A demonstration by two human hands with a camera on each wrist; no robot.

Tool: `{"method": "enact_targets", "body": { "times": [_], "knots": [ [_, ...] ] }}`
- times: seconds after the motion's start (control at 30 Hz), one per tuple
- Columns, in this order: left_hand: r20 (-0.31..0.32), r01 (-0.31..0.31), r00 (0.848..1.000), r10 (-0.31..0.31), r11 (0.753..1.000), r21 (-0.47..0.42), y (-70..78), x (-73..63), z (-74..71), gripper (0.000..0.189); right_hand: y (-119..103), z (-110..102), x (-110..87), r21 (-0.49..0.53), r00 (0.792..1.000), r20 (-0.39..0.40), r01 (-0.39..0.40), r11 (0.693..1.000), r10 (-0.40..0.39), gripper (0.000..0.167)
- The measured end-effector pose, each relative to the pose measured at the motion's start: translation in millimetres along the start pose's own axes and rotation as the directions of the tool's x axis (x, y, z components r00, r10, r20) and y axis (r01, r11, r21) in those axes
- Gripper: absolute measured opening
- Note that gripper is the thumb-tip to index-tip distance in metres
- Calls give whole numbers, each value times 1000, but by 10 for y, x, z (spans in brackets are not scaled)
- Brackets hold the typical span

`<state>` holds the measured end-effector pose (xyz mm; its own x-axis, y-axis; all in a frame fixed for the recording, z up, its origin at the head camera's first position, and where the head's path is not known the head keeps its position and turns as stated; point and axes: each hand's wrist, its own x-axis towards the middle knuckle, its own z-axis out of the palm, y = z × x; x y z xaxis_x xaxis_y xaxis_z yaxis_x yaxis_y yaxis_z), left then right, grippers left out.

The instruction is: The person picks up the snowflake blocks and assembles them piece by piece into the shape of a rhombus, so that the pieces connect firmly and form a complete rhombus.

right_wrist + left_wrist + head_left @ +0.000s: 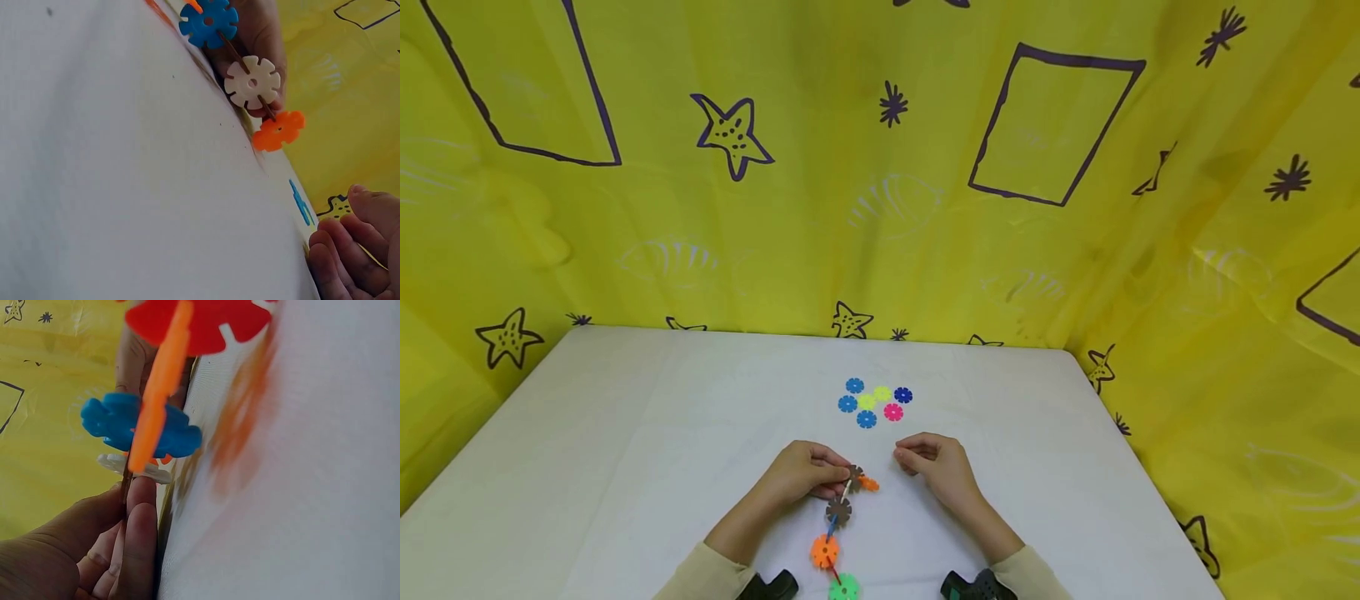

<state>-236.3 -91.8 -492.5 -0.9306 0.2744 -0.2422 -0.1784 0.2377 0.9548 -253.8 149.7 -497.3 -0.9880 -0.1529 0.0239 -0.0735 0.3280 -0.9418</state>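
Note:
A chain of slotted plastic flower discs (824, 551) runs from my left hand towards the near table edge, with orange, brown, white, blue, red and green pieces joined at their slots. My left hand (801, 475) pinches a brown disc (855, 475) near the far end between thumb and fingers. Beyond it sticks out an orange disc (279, 131), joined on at the end. In the left wrist view a blue disc (109, 422) and a red disc (200, 325) hang over the hand. To the right of the chain, my right hand (940, 467) hovers with fingers loosely bent, holding nothing visible.
Several loose discs lie farther back on the white table (715, 400): blue ones (867, 419), yellow ones (882, 393), a pink one (893, 412) and a dark blue one (903, 395). Yellow patterned cloth (805, 250) hangs behind and at the sides.

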Motion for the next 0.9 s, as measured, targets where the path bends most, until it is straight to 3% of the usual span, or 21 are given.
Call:
{"method": "enact_targets", "body": {
  "times": [0.37, 0.9],
  "knots": [
    [25, 20, 1000, -19, 999, -51, -9, -9, -30, 17, 20, -121, 353, -87, 996, -88, -23, 996, 15, 21],
    [49, 26, 999, -23, 997, -71, -11, 2, -61, 19, -84, -116, 755, -272, 991, -59, -132, 953, 120, 19]
  ]
}}
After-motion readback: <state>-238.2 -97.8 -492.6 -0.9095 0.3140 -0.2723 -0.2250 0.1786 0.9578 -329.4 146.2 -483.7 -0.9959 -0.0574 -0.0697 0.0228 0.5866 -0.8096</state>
